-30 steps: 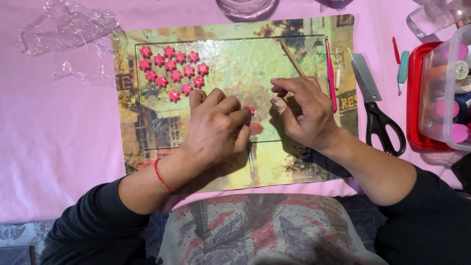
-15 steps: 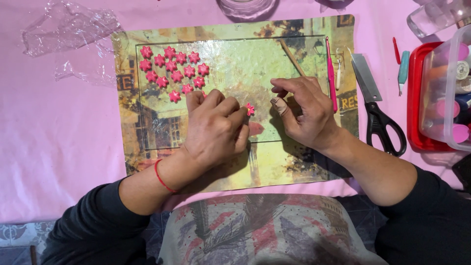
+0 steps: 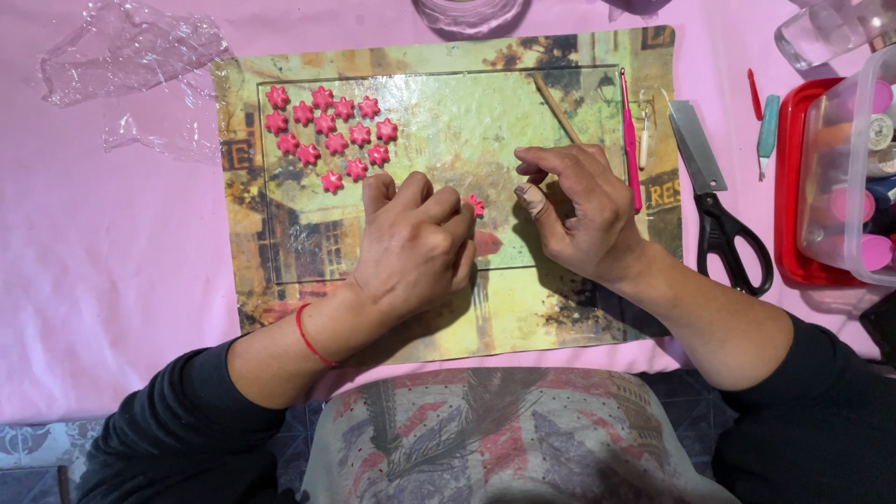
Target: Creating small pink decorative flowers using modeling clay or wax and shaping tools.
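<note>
My left hand (image 3: 415,245) rests on a clear sheet over a picture placemat (image 3: 280,243), its fingertips pinched on a small pink clay star (image 3: 476,205). A flattened pink clay piece (image 3: 487,243) peeks out beside that hand. My right hand (image 3: 583,213) hovers just right of the star, thumb and fingers curled and apart, with nothing visible in it. Several finished pink stars (image 3: 327,135) lie in rows at the mat's upper left.
A wooden stick (image 3: 556,107) and a pink tool (image 3: 631,140) lie on the mat's right side. Black-handled scissors (image 3: 719,201) lie beyond them, with a red tray (image 3: 793,187) and a clear box (image 3: 845,159). Crumpled plastic wrap (image 3: 131,56) sits upper left.
</note>
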